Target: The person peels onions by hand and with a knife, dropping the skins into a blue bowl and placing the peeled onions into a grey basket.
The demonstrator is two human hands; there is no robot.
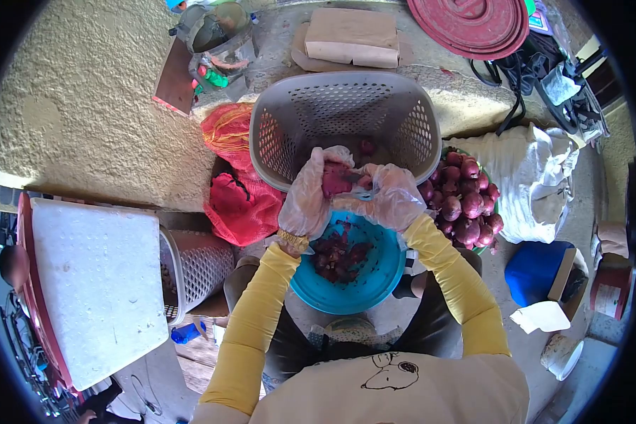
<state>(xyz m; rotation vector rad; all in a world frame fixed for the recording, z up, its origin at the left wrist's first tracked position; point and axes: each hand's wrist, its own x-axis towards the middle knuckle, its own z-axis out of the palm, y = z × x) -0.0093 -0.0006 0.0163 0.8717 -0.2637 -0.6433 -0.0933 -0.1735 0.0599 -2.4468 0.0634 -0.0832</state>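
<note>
Item: my left hand (305, 198), in a clear plastic glove with a gold bracelet at the wrist, fingers curled around a purple-red onion (334, 179) and holding it from the left.

Item: my right hand (392, 198), also in a clear plastic glove, fingers closed against the right side of the same onion; something small and pale blue shows at its fingertips, and I cannot tell what it is.

Item: the onion, held between both hands, above the near rim of a round turquoise plastic colander bowl (385, 272) on my lap.

Item: dark purple onion skins (338, 253), piled loose inside the bowl, directly below my hands.

Item: grey perforated plastic laundry-style basket (346, 106), tilted toward me just beyond my hands; one or two onions show at its bottom.

Item: heap of whole red onions (463, 198) to the right of the basket, beside a white woven sack (530, 184).

Item: red mesh bags (239, 201), crumpled, to the left of the basket.

Item: white foam lid (95, 283) on a crate, far left.
</note>
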